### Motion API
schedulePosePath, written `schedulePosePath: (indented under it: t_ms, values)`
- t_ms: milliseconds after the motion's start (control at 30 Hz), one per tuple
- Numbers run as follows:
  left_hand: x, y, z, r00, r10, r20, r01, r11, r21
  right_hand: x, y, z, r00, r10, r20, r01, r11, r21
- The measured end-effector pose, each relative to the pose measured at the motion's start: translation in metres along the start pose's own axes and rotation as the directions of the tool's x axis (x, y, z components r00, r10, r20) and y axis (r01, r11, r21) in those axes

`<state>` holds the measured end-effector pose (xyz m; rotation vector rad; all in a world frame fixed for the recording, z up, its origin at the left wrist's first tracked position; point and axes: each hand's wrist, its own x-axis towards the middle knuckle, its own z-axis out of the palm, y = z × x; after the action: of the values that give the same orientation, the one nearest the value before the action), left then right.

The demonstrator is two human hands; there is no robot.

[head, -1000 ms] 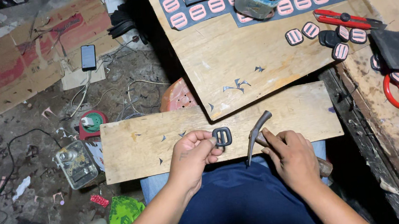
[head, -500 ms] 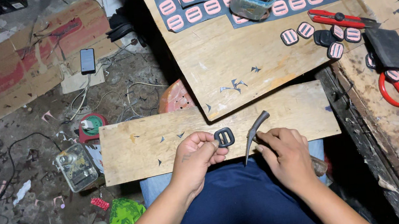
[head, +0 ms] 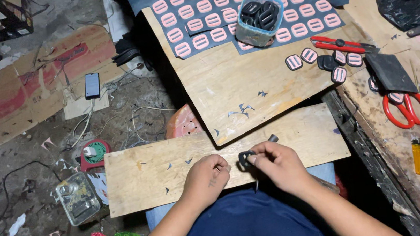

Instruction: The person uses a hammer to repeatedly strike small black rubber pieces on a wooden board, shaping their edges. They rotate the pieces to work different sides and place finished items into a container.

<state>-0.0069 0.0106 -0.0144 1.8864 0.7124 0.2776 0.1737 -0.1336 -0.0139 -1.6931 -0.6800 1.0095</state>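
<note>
Head view: black buckle [head: 246, 159] pinched in right hand [head: 277, 165] fingertips — left hand [head: 207, 178] beside.

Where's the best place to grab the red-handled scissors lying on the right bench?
Take the red scissors by the two loop handles, coming straight down from above. They lie flat on the wooden bench, loops toward the person and free; the blades run up beside the dark square piece, so that end is crowded.

Black buckle [head: 246, 159]; pale wood board [head: 143, 177]; red scissors [head: 405, 108]; pink-faced buckles [head: 202, 42].
</note>
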Motion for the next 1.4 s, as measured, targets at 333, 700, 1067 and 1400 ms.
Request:
schedulePosePath:
  t_ms: [333, 700, 1067, 1400]
  values:
    - [0.025, 0.019, 0.000, 0.996, -0.091, -0.002, 0.086, 0.937, 0.339, 0.105, -0.098, -0.073, 0.943, -0.224, -0.245, 0.224, 0.974, -0.027]
    - [0.032, 0.022, -0.004, 0.978, -0.207, 0.000, 0.198, 0.936, 0.291, 0.163, -0.179, -0.107, 0.827, -0.342, -0.447, 0.301, 0.940, -0.163]
    - [0.033, 0.022, -0.003, 0.982, -0.190, 0.000, 0.181, 0.935, 0.304, 0.120, -0.111, -0.098, 0.774, -0.471, -0.422, -0.023, 0.646, -0.763]
    - [0.029, 0.016, -0.001, 0.948, -0.317, 0.016, 0.315, 0.947, 0.056, 0.094, -0.086, -0.080, 0.864, -0.247, -0.438, 0.133, 0.952, -0.275]
